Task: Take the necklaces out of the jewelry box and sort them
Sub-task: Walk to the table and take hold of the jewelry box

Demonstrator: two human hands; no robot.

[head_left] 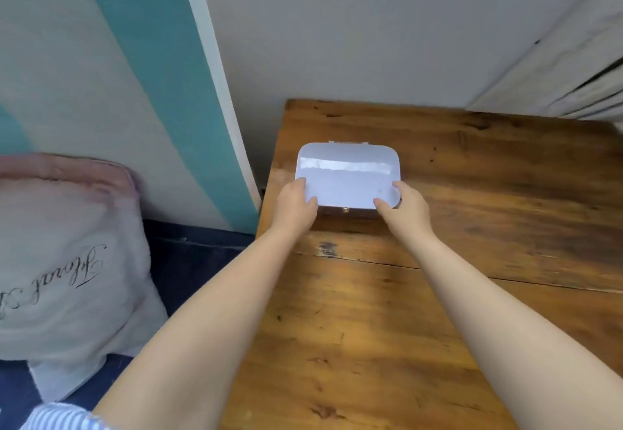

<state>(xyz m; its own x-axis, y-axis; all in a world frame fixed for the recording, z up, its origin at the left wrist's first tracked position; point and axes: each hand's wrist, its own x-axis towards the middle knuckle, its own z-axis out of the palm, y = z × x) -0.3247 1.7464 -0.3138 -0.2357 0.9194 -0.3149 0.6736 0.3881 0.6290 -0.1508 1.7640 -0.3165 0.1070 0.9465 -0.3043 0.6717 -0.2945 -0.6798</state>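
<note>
From the head view, a white jewelry box (349,175) sits shut on the wooden tabletop (387,311), near its far left corner. The left hand (294,207) and right hand (406,208) each hold a near corner, thumbs on the lid. No necklaces show yet. I think the best way is to hold the bottom still and lift the lid slowly, so nothing spills.

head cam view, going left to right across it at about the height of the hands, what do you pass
pillow with script lettering → teal stripe on the wall → left hand → jewelry box, lid closed → right hand → bare wooden table top
</note>
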